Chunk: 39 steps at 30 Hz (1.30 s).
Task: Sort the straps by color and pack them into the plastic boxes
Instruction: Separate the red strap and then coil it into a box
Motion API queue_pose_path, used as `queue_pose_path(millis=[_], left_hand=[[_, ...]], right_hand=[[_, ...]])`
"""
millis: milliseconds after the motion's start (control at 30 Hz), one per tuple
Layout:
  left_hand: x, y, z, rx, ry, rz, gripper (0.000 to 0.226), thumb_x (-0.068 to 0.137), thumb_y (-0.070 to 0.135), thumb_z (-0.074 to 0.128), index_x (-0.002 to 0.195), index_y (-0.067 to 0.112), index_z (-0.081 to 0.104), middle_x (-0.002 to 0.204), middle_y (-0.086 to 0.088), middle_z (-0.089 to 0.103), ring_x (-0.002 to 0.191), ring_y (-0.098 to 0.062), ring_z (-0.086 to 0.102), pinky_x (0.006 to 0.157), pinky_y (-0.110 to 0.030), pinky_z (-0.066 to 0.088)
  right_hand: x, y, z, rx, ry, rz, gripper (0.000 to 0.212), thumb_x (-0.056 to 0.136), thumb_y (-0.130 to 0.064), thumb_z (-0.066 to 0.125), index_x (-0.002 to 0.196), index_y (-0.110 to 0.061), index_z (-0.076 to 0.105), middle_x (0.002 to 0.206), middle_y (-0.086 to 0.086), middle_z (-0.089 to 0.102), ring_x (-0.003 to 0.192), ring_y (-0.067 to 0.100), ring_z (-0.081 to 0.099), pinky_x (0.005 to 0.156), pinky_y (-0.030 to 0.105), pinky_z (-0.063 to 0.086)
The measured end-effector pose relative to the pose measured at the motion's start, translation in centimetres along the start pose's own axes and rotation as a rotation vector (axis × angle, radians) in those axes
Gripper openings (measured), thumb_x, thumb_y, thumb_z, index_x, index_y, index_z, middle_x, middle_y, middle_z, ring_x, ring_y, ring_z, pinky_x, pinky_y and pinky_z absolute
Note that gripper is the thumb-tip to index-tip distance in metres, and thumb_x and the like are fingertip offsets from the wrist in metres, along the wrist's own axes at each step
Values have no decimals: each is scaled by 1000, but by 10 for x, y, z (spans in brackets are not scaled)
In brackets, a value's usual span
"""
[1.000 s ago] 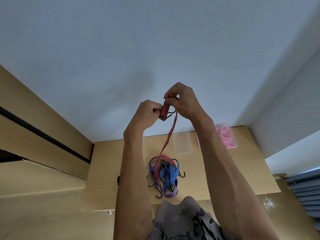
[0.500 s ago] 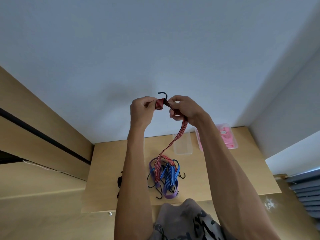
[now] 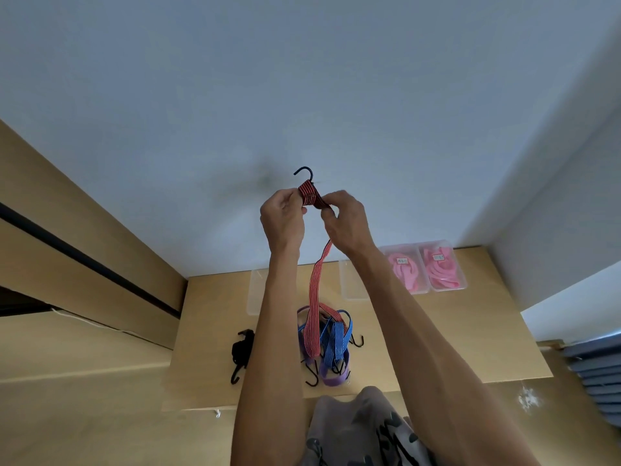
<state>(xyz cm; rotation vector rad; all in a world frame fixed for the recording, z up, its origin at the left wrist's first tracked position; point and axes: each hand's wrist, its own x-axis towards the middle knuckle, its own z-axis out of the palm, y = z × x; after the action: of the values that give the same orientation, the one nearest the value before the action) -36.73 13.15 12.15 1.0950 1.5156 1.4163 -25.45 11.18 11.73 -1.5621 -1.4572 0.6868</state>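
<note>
Wooden tabletop (image 3: pixel 437 348) is sitting against a pale wall. Both hands, left (image 3: pixel 284 218) and right (image 3: pixel 347 222), are pinching the red strap (image 3: pixel 316 290) up high, hook pointing up, its length hanging down to the strap pile (image 3: pixel 331 344).

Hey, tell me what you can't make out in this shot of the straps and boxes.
Head view only:
- Clear box: the left forearm covers its right part, so its contents can't be told.
- Middle clear box: partly behind the right forearm.
- Labels in the pink boxes: too small to read.
- Strap pile: overlapping, count unclear.
- Black strap: bunched, partly behind the left forearm.
- Red strap: both hands hide the fold.
</note>
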Motion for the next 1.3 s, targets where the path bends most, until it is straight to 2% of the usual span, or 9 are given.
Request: queue_pose_path(millis=[233,367,533,633,700,867,1033,1167,1300], left_hand=[[2,-1,0,194,134,187,18,97,6,54,90,3,70,87,-5,72,76,-18,65,64,-18,50],[2,-9,-1,477,125,350,18,94,-1,52,85,-2,68,84,-13,68,71,-21,56,62,-24,40],[8,-16,-12,644,-112,381,20,91,-1,57,85,0,75,83,-10,74,71,-20,63,68,-30,51],[7,-18,-15,729,-318,370,19,92,1,60,89,4,79,90,-8,77,72,-13,62,65,-13,45],[6,-20,-13,748,-413,361,20,93,2,60,96,5,80,94,-8,77,72,-10,59,62,-4,36],[7,-20,-15,718,-656,259,23,94,3,59,98,11,80,88,-2,73,66,-2,60,56,-7,40],[10,-15,-27,494,-904,94,28,94,-2,61,89,18,79,77,-1,71,70,-7,60,68,-23,49],[6,-14,-28,250,-836,91,28,93,-5,61,87,16,79,81,-12,73,77,-19,62,72,-28,50],[3,-17,-17,103,-631,72,25,91,-3,62,84,14,78,74,-16,67,69,-17,52,64,-23,43]], right_hand=[[0,-7,-4,186,-89,115,34,97,0,40,125,-9,58,83,10,71,66,17,66,64,23,51],[0,-14,-8,173,-207,102,16,94,-7,51,108,-12,56,80,13,68,52,16,55,53,30,49],[9,-14,-25,-130,-326,-13,37,76,11,58,105,-9,69,93,-5,65,78,7,59,65,12,45],[17,-16,-32,-258,-317,-52,39,76,11,61,108,-7,74,105,0,58,89,12,55,75,16,46],[22,-16,-34,-266,-325,-59,32,78,10,63,101,-7,78,103,3,69,83,11,58,66,8,44],[22,-9,-43,-156,-351,-47,26,82,1,65,103,-8,77,91,8,76,84,16,70,76,23,55],[23,10,-51,81,-446,73,7,88,-11,71,94,-11,75,85,9,74,76,18,68,73,31,54],[20,25,-52,516,-523,357,15,96,-13,65,86,-10,75,78,9,67,63,17,53,51,23,45],[16,30,-41,641,-460,478,11,96,-6,58,95,-6,68,82,11,62,51,9,50,42,20,37]])
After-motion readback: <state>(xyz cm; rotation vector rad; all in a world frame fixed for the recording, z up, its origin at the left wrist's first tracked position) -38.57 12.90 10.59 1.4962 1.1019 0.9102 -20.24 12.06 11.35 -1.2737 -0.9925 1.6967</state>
